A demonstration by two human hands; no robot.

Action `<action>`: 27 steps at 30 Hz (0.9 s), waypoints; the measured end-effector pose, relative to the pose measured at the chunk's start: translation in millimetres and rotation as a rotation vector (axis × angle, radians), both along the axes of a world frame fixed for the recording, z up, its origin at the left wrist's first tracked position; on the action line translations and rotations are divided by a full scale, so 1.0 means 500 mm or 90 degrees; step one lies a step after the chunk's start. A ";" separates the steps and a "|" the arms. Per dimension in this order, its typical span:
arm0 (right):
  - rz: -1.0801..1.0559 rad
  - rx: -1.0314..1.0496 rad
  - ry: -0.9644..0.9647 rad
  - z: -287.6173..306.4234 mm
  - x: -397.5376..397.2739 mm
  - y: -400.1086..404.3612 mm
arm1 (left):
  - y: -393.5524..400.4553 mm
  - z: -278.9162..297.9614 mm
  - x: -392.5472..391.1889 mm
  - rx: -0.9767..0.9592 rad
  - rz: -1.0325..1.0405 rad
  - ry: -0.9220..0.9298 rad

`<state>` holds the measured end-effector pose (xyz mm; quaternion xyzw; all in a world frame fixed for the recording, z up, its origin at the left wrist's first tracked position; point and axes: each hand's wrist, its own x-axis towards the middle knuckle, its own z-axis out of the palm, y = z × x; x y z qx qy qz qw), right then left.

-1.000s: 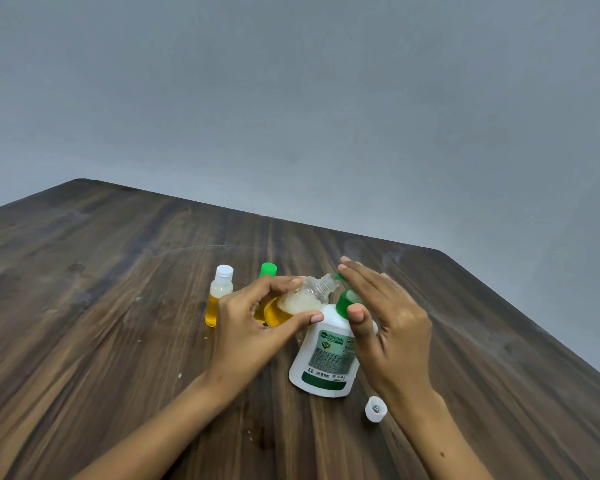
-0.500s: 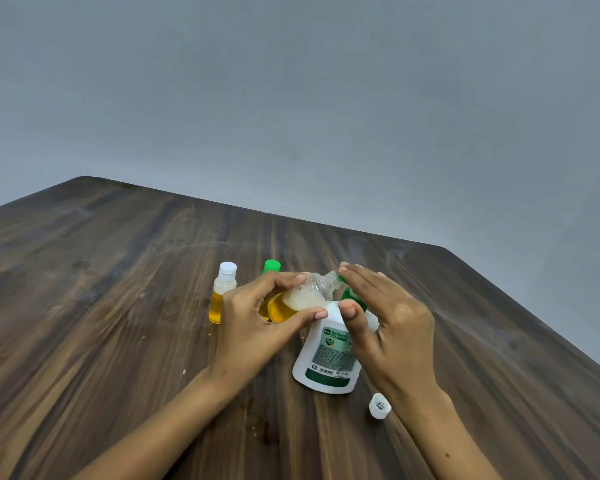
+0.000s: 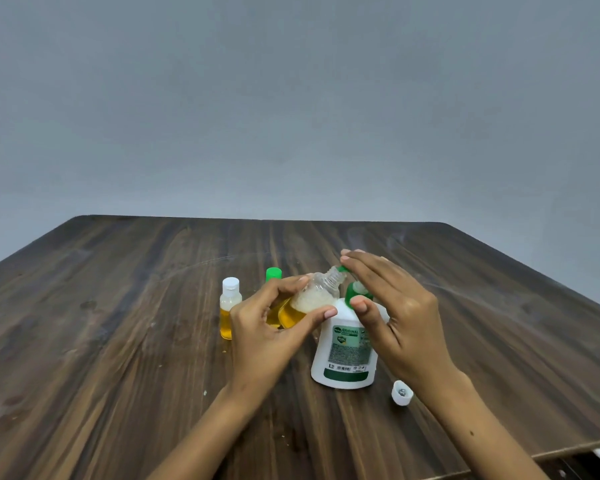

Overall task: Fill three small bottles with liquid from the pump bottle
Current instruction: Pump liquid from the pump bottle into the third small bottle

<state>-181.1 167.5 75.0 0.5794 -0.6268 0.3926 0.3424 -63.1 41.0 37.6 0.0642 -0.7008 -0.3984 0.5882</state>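
Pump bottle [image 3: 345, 355], white with a green label and green pump head, stands on the dark wood-grain table [image 3: 118, 341]. Right hand [image 3: 399, 317] lies flat-fingered over the pump. Left hand [image 3: 267, 327] grips a tilted uncapped small bottle [image 3: 312, 299], amber liquid under foam, neck at the spout. White-capped bottle [image 3: 230, 311] and green-capped bottle [image 3: 273, 274] stand behind; a loose white cap [image 3: 402, 393] lies near the right wrist. Grey wall [image 3: 291, 98] behind.

Dark wood-grain table [image 3: 118, 341]; plain grey wall [image 3: 291, 98] behind.

Pump bottle [image 3: 343, 355] label reads "ORIGINAL".
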 end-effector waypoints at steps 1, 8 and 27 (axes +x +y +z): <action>0.003 -0.006 -0.010 -0.003 0.001 -0.002 | 0.000 0.001 -0.001 0.001 0.000 0.001; 0.010 -0.095 -0.091 -0.020 0.022 -0.024 | -0.007 -0.003 -0.006 0.018 0.001 0.020; -0.024 -0.115 -0.095 -0.041 0.017 -0.030 | -0.006 -0.009 -0.005 -0.018 0.002 -0.003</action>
